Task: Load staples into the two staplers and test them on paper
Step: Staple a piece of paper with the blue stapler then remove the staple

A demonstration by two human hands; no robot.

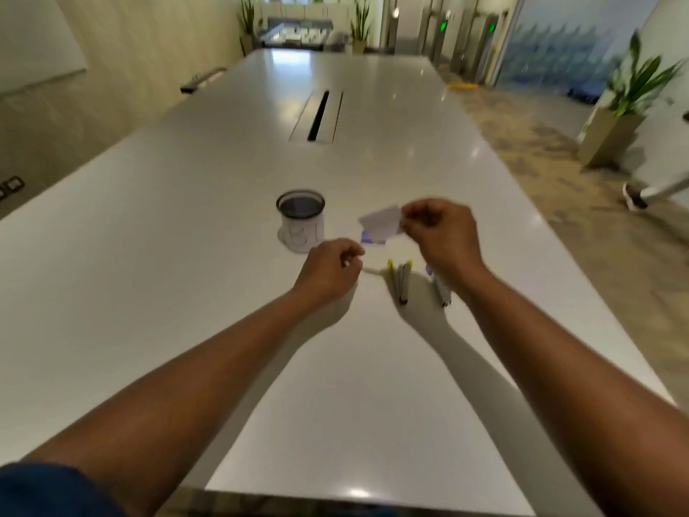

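Note:
My right hand [440, 233] pinches a small pale staple box [382, 220] and holds it above the white table [186, 236]. Just under it a bluish part of the box [373, 238] lies on the table. My left hand [332, 270] hovers lower left of the box with its fingers curled, pinching something small and pale that is too blurred to name. Two staplers lie opened out on the table between my hands: one with yellow tips [400, 279], the other with a purple tip [440, 287], partly hidden by my right wrist.
A clear cup with a dark rim [300, 218] stands left of the box. A cable slot [318, 115] runs down the table's middle. Potted plants [626, 106] stand on the floor at right, and a chair base [641, 194] sits near the table's right edge.

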